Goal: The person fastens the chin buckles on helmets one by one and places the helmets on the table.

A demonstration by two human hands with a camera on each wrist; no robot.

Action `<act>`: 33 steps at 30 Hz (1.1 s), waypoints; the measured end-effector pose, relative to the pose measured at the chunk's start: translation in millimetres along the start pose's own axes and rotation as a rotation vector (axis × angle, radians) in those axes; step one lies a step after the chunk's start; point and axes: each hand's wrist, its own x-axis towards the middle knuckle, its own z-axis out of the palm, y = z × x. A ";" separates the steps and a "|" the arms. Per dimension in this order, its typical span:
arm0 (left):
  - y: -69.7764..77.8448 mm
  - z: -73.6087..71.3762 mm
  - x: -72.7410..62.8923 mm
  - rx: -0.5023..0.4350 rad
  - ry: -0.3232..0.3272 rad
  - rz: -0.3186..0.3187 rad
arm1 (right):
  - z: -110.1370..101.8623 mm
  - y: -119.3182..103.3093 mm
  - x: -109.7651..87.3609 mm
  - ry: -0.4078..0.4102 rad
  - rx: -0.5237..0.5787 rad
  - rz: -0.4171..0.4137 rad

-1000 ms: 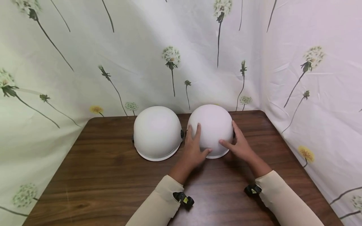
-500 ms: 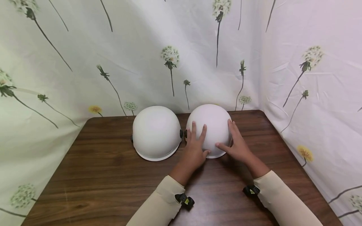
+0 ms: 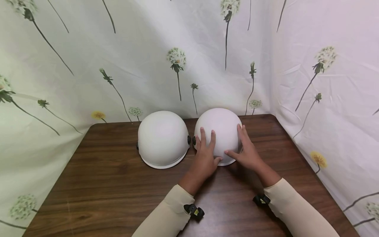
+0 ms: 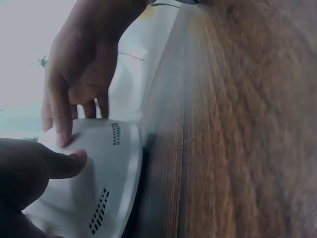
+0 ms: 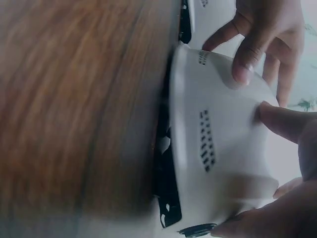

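Note:
Two white helmets stand side by side, dome up, at the back of the brown wooden table. Both of my hands touch the right helmet (image 3: 222,126). Across its left front lies my left hand (image 3: 203,160), fingers spread on the shell and thumb near the front rim. My right hand (image 3: 248,154) rests against the right side, its thumb on the front. Rows of small vent holes show on this helmet's shell (image 4: 106,168) in the left wrist view. Beside it, the left helmet (image 3: 163,138) is untouched, black round knobs on its sides.
A white cloth (image 3: 142,75) printed with dandelions hangs behind and beside the table (image 3: 112,191). Brown wood surface extends in front and to the left of the helmets. A black strapped device (image 3: 193,211) sits on my left wrist, another (image 3: 261,199) on the right.
My left fingers have shifted slightly rightward over the right helmet's shell. My right hand has slid a little to the left on it. Both helmets stay in about the same place.

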 end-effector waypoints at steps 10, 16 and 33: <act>16.4 -6.7 -5.0 -0.216 0.071 -0.035 | -8.8 -26.6 -8.9 0.150 -0.157 -0.181; 19.2 -3.9 -6.8 -0.278 0.169 -0.012 | -14.2 -35.8 -13.1 0.252 -0.299 -0.268; 20.8 -18.2 -12.5 -0.348 0.154 -0.082 | -16.8 -57.5 -22.2 0.333 -0.394 -0.393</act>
